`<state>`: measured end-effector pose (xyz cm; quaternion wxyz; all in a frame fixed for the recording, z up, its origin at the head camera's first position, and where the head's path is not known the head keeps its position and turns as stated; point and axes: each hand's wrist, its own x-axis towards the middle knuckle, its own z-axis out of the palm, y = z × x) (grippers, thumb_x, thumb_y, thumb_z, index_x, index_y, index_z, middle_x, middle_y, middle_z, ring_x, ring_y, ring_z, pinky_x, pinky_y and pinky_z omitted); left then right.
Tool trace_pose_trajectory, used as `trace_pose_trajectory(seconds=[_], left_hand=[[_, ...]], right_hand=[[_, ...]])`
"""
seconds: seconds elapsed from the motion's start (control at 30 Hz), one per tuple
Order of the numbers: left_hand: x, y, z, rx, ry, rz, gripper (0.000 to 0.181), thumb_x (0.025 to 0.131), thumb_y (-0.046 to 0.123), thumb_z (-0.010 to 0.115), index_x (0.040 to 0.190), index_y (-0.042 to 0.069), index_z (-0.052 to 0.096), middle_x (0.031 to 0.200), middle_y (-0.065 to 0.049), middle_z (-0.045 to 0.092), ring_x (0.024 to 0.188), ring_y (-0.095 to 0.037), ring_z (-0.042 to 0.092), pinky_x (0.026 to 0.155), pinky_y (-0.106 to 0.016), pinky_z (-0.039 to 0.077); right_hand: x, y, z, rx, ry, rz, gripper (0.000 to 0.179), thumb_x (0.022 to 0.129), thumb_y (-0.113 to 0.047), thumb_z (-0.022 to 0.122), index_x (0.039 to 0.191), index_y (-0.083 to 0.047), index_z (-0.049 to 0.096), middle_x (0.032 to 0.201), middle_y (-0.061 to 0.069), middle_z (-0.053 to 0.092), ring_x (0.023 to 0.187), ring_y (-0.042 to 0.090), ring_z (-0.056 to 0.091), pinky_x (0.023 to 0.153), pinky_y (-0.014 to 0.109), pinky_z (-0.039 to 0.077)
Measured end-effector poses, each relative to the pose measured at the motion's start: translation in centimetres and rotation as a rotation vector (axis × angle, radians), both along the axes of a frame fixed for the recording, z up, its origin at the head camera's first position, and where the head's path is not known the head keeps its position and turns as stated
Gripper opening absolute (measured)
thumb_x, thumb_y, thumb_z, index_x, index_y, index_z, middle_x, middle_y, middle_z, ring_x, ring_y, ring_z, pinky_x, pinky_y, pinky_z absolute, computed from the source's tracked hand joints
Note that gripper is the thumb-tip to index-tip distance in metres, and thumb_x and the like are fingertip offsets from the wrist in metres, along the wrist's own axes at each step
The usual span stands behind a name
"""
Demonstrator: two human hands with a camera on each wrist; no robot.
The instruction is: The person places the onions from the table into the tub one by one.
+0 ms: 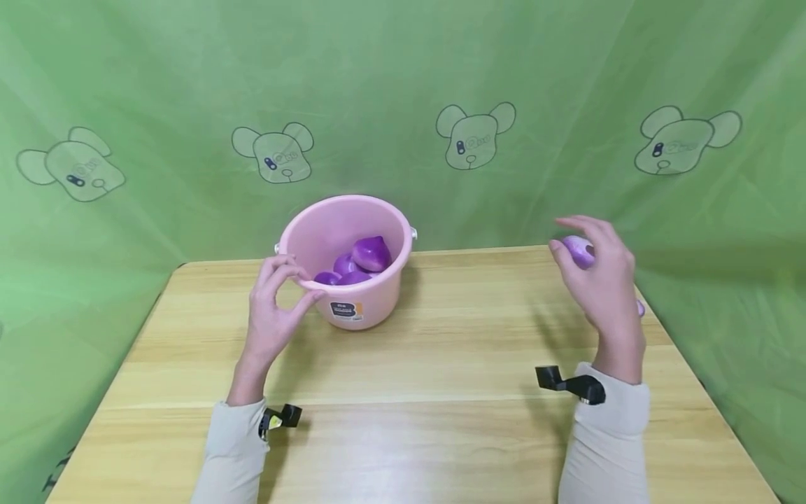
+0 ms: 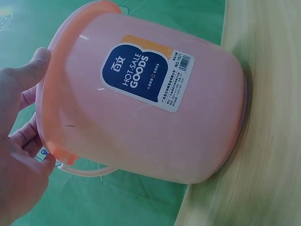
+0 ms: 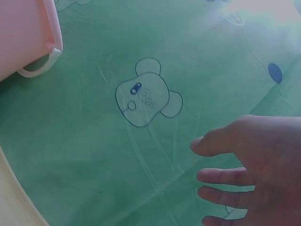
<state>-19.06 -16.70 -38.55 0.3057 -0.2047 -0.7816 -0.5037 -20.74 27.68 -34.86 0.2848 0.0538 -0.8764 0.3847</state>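
A pink bucket (image 1: pixel 368 304) stands toward the back of the table, holding several purple onions (image 1: pixel 371 253). At the bucket's near left rim, my left hand (image 1: pixel 272 308) pinches the edge, thumb outside and fingers over it; the left wrist view shows this hand (image 2: pixel 21 155) at the rim too. Near the table's back right, my right hand (image 1: pixel 601 276) is raised with thumb and fingers apart. Beyond that gap shows another purple onion (image 1: pixel 578 250), partly hidden by the hand. In the right wrist view nothing shows between the spread fingers of this hand (image 3: pixel 249 165).
One more onion (image 1: pixel 640 308) peeks out at the table's right edge, mostly behind the right wrist. The wooden table (image 1: pixel 441 392) reaches back to a green curtain (image 1: pixel 378 70) printed with bear faces. A white carrying handle (image 3: pixel 42 68) hangs from the bucket.
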Motion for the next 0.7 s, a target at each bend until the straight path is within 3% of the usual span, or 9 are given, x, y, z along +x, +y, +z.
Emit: trace_pose_trajectory(seconds=[0.17,0.4,0.7], left_hand=[[0.1,-0.2,-0.1,0.007,-0.004,0.002,0.032,0.072,-0.010,0.085,0.097,-0.008,0.066,0.113,-0.026,0.058,0.116,-0.049,0.052,0.120,-0.057,0.030],[0.0,-0.1,0.0,0.001,0.011,0.001,0.032,0.071,-0.012,0.085,0.097,-0.010,0.065,0.112,-0.027,0.058,0.114,-0.049,0.052,0.120,-0.057,0.031],[0.1,0.0,0.1,-0.007,-0.009,0.004,0.033,0.072,-0.011,0.085,0.098,-0.012,0.064,0.117,-0.030,0.057,0.119,-0.052,0.050,0.121,-0.059,0.027]], right_hand=[[0.0,1.3,-0.2,0.004,-0.090,-0.062,0.039,0.099,-0.023,0.069,0.137,-0.019,0.065,0.142,0.008,0.059,0.122,0.034,0.056,0.097,0.043,0.047],[0.3,3.4,-1.0,-0.016,-0.113,-0.115,0.038,0.100,-0.021,0.066,0.138,-0.014,0.064,0.142,0.010,0.059,0.130,0.032,0.053,0.111,0.042,0.043],[0.9,5.6,-1.4,-0.036,-0.200,-0.193,0.042,0.102,-0.026,0.064,0.143,-0.018,0.060,0.148,0.006,0.055,0.134,0.027,0.050,0.113,0.039,0.045]])
